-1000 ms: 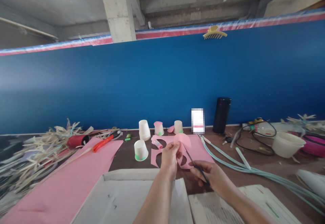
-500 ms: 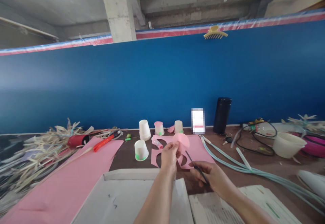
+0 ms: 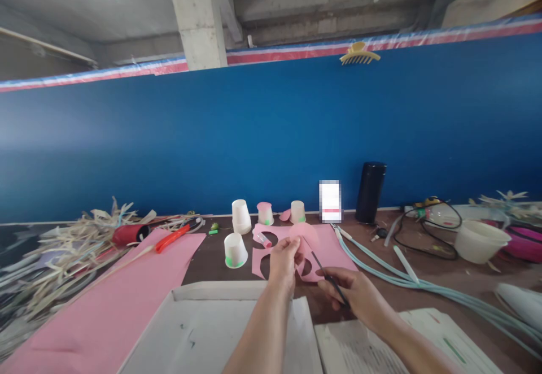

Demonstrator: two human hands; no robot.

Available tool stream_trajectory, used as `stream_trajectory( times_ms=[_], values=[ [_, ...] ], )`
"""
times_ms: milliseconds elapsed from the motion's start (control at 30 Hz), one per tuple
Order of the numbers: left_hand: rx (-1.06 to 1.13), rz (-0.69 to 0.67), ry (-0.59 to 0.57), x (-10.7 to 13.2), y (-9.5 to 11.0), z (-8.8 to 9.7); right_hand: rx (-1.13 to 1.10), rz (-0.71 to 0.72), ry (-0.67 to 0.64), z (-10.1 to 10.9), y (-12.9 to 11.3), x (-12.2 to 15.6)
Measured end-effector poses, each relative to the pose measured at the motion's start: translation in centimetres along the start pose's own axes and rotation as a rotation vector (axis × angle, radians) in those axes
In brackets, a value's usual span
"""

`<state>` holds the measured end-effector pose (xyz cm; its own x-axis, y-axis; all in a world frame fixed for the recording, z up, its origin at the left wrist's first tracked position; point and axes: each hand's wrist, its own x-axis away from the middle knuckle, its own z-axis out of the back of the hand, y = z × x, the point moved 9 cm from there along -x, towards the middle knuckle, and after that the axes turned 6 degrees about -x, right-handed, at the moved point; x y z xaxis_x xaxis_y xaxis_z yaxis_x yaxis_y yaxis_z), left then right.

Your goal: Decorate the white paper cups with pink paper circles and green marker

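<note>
My left hand [image 3: 284, 261] pinches a round piece of pink paper [image 3: 307, 235] by its near edge, thumb on top. In my right hand [image 3: 345, 289] is a pair of dark scissors [image 3: 318, 264], with the fingers around the handles. The blades point up and left, and their tips reach the paper disc. Behind and below the disc lies a pink sheet [image 3: 334, 249] with round holes cut out of it. A glue stick [image 3: 263, 240] rests on that sheet, left of my left hand. Paper cups [image 3: 235, 251] stand upside down nearby, one with a pink disc [image 3: 264, 207] on top.
A white box lid [image 3: 220, 329] lies in front of me, beside a printed booklet [image 3: 351, 346]. Cables [image 3: 381, 266] and a black bottle [image 3: 371, 193] are on the right. At left are a pink sheet [image 3: 101, 312], a red-handled tool [image 3: 171, 239] and heaped strips [image 3: 80, 255].
The pink disc has shifted slightly right and turned in my left hand. The scissor blades now reach onto it. My right hand has hardly moved.
</note>
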<state>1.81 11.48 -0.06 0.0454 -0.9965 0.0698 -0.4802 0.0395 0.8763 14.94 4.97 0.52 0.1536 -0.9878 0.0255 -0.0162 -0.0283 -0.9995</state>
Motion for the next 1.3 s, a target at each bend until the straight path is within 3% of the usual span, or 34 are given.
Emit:
stream_trajectory(
  times_ms=[300, 800, 1300],
  values=[
    [0.017, -0.016, -0.039, -0.16, -0.17, -0.22, 0.008, -0.007, 0.017, 0.08, 0.02, 0.05],
    [0.060, 0.025, 0.019, 0.02, -0.42, -0.03, -0.011, 0.005, 0.002, -0.07, -0.02, 0.06],
    [0.067, 0.027, 0.022, -0.01, -0.52, 0.04, 0.192, 0.027, 0.063, 0.70, 0.38, -0.10]
  ],
)
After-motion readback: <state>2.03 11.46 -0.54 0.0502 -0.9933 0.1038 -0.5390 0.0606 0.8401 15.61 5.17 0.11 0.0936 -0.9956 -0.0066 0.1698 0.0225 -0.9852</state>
